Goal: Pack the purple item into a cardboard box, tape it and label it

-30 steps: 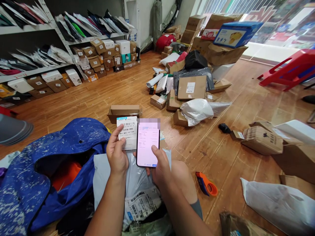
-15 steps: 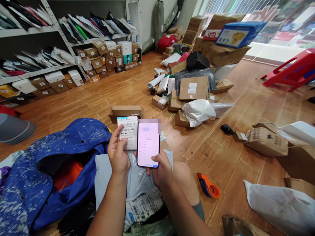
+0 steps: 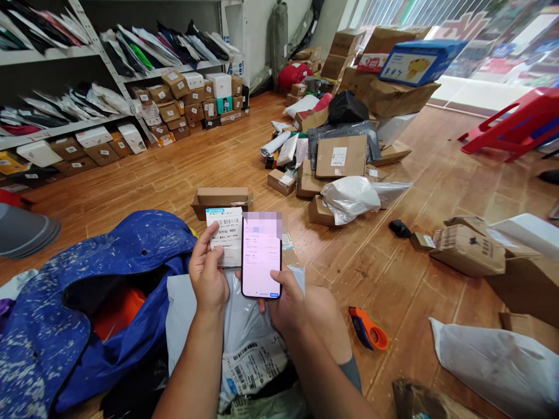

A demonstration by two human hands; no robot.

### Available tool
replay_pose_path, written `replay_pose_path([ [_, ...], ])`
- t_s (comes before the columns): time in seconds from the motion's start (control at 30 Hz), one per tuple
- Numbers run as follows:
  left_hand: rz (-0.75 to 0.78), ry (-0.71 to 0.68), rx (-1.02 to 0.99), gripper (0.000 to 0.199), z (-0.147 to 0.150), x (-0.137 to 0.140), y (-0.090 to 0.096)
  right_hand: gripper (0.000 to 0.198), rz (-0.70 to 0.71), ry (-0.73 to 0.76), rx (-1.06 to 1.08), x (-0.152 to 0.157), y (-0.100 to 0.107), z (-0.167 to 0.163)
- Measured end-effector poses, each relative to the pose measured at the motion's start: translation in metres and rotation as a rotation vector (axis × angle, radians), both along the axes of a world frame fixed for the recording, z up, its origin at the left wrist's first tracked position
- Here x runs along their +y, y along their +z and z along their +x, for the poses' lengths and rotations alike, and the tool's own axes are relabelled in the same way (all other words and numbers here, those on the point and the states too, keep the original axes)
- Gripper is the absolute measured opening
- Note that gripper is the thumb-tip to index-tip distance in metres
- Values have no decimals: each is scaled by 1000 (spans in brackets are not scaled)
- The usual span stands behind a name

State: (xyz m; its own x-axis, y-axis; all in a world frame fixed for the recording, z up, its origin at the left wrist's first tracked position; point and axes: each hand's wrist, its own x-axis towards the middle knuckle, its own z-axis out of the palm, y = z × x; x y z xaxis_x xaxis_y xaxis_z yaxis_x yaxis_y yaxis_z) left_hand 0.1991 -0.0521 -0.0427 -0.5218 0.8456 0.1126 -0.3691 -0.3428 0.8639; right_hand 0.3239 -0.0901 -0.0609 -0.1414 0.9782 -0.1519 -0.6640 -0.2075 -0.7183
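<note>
My left hand (image 3: 209,270) pinches a white shipping label (image 3: 227,235) with a barcode and a blue strip along its top. Right beside it, my right hand (image 3: 286,294) grips a smartphone (image 3: 261,256) upright, thumb on the lower right of its lit screen. Below both hands lies a pale grey mailer bag (image 3: 183,314), and another printed label (image 3: 253,364) shows between my forearms. To the left, a blue sack (image 3: 144,244) gapes with something orange (image 3: 120,314) inside.
An orange and blue tape cutter (image 3: 369,329) lies on the wooden floor at right. Ahead rises a heap of cartons and bags (image 3: 340,154). Shelves (image 3: 65,125) of parcels line the left wall. A red stool (image 3: 510,125) and more boxes (image 3: 469,250) are at right.
The list on the phone screen has shifted upward. The view has turned very slightly, and both hands keep their hold on the label and the phone.
</note>
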Motion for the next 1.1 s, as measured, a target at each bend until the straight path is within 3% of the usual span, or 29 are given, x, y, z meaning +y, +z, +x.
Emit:
replay_pose_path([
  [0.8, -24, -5, 1, 35, -1, 0, -4, 55, -32, 0, -28, -1, 4, -1],
  [1.1, 4, -30, -56, 75, 0, 0, 0, 51, -43, -29, 0, 0, 5, -2],
])
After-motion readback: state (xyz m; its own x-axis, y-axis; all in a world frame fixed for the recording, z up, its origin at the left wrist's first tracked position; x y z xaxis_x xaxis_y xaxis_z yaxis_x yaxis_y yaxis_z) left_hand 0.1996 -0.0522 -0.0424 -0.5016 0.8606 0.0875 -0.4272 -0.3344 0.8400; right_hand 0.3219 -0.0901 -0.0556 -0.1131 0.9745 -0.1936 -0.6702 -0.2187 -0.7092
